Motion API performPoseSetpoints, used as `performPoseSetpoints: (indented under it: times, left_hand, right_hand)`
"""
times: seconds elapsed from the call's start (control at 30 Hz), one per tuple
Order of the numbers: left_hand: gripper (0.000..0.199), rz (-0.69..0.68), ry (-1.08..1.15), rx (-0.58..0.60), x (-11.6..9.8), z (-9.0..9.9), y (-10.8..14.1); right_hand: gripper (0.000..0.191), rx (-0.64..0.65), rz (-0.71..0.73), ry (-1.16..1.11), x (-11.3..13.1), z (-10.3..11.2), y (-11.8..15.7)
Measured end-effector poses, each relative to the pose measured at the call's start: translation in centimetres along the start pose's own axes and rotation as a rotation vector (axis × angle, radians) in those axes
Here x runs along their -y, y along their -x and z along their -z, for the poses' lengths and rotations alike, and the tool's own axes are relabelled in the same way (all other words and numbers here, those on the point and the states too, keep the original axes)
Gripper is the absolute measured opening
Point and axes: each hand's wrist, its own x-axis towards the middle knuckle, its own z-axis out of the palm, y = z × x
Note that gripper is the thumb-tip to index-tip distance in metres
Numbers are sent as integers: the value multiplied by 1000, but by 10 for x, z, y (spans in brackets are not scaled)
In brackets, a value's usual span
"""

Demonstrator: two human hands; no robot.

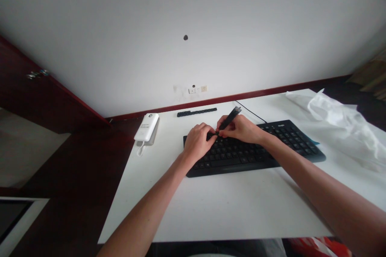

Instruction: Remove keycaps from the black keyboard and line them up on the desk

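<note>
Head view: from where I stand, the black computer keyboard (289, 138) lies flat on the white table (211, 213), its long axis running roughly side to side, space-bar edge toward the person, far edge toward the wall (135, 48). A thin cable (251, 112) leaves that far edge. A broad band of white surface shows between the keyboard and the table's near edge; another stretch separates its left end from the white power bank (146, 127) near the left edge. The crumpled white plastic bag (340, 116) limits the room on the right, and a narrow black strip (197, 112) lies beyond the left hand (197, 141). The right hand (241, 128) pinches a black stick-like tool (230, 117), tilted, its greyish end up and rightward, the lower end at the upper keys. The left thumb and fingertips meet there too; whether they grasp anything, I cannot tell.
</note>
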Motion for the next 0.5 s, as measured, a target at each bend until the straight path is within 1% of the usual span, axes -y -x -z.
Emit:
performPoseSetpoints:
  times: [0.1, 0.2, 0.33, 0.5]
  left_hand:
    - [9, -2, 8, 0, 1, 0, 1]
    - [10, -4, 17, 4, 2, 0, 1]
    - [8, 1, 24, -7, 2, -1, 1]
    - [7, 16, 23, -7, 0, -1, -1]
  right_hand:
    - [18, -13, -45, -74, 2, -1, 0]
    - [19, -35, -60, -102, 0, -3, -1]
    - [21, -107, -68, -137, -6, -9, -3]
    - [21, -143, -83, -117, -8, -13, -4]
